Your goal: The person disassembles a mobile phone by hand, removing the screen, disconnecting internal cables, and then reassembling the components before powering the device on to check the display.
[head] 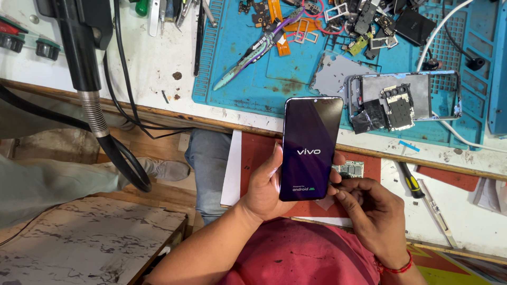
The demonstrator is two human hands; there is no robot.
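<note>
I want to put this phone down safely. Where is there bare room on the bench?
Free: lower middle of the blue mat, left of the open phone frame. Also white bench left of the mat. Crowded: mat's top edge, strewn with parts.

Blue work mat on the white desk, stained, grid-edged. On the mat: a stripped phone frame with exposed camera module and black tape; a grey metal back plate just beside it; a purple-and-grey flex strip; orange ribbon cables; a heap of small boards and brackets along the far edge. White cable curving along the mat's right side. Black hot-air wand with coiled metal neck and black hose, upper left. Yellow-handled screwdriver on the near shelf. Grey shoe on the floor. Marbled board, lower left.
</note>
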